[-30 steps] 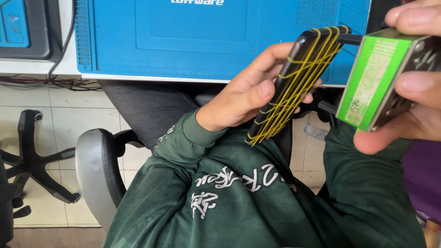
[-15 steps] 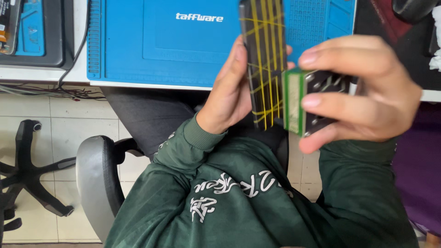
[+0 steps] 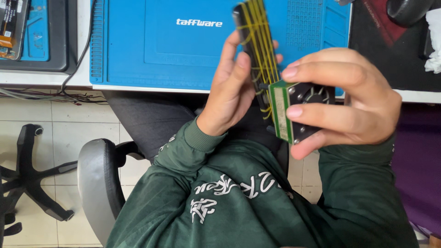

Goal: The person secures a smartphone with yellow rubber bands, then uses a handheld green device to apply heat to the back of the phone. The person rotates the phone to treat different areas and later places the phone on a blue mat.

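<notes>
My left hand (image 3: 229, 89) holds a dark phone (image 3: 255, 50) wound with several yellow rubber bands, standing on edge above my lap. My right hand (image 3: 349, 98) grips a small module made of a green circuit board and a black fan (image 3: 298, 110). The module's board edge presses against the lower side of the phone. Both arms wear dark green sleeves.
A blue work mat (image 3: 183, 41) lies on the white desk ahead. A second blue mat with a device (image 3: 11, 25) sits at the far left. A grey chair armrest (image 3: 96, 179) and a black chair base (image 3: 27, 179) stand on the tiled floor at left.
The phone has turned from slanted to upright on edge. My right hand brought the fan module from the right in against the phone.
</notes>
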